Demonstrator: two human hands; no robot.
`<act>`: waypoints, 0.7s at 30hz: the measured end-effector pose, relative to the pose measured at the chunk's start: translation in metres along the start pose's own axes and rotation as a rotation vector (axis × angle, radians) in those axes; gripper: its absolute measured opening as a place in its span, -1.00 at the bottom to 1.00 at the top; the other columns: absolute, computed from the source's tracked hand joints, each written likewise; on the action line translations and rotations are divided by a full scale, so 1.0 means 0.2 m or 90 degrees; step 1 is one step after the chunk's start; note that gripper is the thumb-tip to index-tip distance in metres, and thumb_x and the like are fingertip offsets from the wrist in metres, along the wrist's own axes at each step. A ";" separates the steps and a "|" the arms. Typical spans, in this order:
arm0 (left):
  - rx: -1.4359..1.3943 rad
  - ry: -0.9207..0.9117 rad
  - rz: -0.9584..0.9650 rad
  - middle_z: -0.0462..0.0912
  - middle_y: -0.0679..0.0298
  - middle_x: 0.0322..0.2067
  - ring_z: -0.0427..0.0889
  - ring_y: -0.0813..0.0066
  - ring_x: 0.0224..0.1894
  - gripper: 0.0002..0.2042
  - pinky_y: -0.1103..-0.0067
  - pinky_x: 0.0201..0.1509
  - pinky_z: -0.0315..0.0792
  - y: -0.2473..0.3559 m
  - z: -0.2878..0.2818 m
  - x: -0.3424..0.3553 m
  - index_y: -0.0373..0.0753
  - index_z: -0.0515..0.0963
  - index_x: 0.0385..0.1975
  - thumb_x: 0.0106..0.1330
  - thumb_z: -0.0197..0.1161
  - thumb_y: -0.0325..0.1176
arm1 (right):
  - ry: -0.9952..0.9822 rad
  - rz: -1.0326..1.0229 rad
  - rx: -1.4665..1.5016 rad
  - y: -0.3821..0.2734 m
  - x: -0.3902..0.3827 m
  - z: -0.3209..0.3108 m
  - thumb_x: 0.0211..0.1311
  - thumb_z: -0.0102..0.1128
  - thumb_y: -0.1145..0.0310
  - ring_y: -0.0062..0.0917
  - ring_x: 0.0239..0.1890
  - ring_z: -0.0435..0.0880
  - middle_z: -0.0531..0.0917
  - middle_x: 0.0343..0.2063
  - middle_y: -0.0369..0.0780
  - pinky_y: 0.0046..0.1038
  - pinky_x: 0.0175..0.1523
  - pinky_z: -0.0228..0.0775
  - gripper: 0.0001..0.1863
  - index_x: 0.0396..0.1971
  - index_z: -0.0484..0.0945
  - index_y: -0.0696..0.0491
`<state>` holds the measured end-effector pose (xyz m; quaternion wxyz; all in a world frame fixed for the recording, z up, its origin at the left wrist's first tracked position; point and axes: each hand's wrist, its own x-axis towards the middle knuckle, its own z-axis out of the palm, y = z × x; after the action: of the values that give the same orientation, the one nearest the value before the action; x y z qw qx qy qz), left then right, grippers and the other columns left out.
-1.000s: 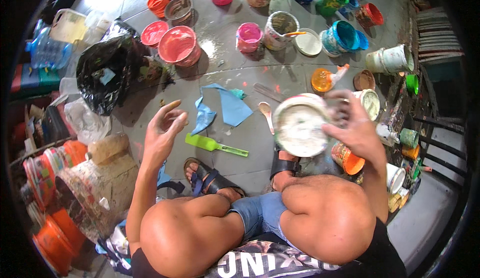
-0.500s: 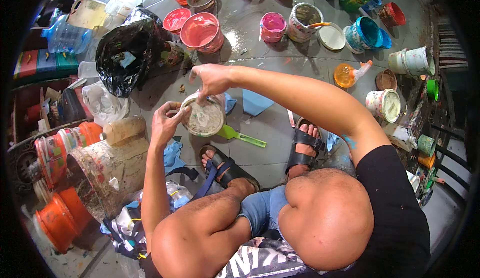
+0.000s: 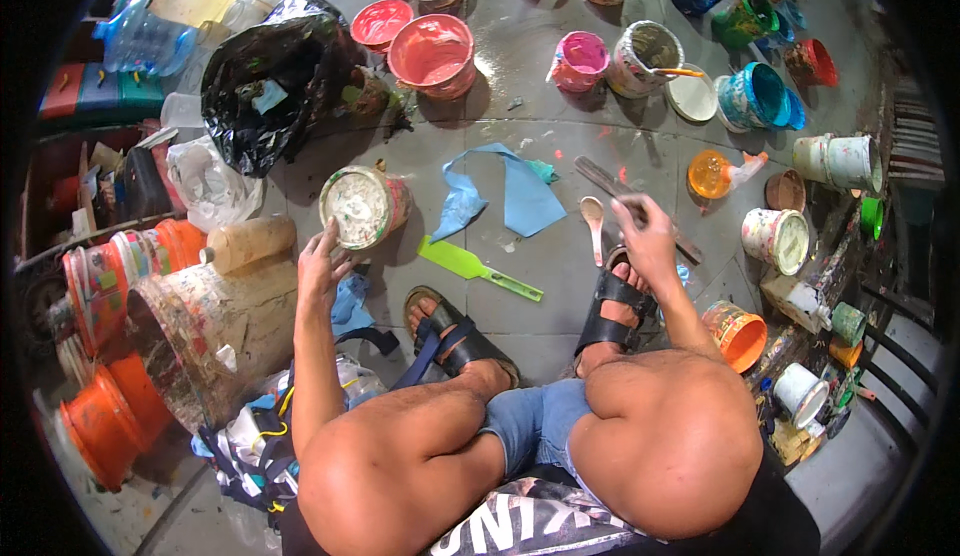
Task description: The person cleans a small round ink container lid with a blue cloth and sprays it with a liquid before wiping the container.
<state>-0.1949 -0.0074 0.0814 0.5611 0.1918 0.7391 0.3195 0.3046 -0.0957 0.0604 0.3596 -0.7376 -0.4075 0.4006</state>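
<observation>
A paint tub with a pale rim and a top smeared in white stands on the floor ahead of my left knee. Whether that top is a lid or paint inside, I cannot tell. My left hand is at its near left edge, index finger over the rim. My right hand is bent with fingers apart, over a long flat grey strip that runs beneath it. Left of that hand lies a pale spoon. Between my hands are a lime-green spatula and light blue cloth pieces.
A black bin bag stands at the far left. Across the back are a red paint bucket, a pink pot and a teal pot. An orange bottle and a white-topped tub are at right. Dirty buckets lie at left.
My right hand has left the tub and moved right and nearer, to the grey strip. My left hand stays at the tub, whose top now shows unobstructed. The view has shifted slightly.
</observation>
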 end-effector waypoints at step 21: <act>0.057 -0.005 0.003 0.58 0.12 0.14 0.64 0.25 0.08 -0.24 0.30 0.01 0.59 0.09 0.18 0.00 -0.31 0.42 0.28 0.26 0.47 0.13 | 0.079 -0.118 -0.235 -0.01 -0.13 -0.12 0.26 0.38 0.34 -0.30 -0.21 0.60 0.60 -0.19 -0.14 -0.31 -0.03 0.49 -0.65 0.01 0.60 0.12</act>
<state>-0.1625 0.0142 0.0877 0.5538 0.2199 0.7502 0.2868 0.3153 -0.1231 0.0796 0.2781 -0.7734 -0.5174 0.2384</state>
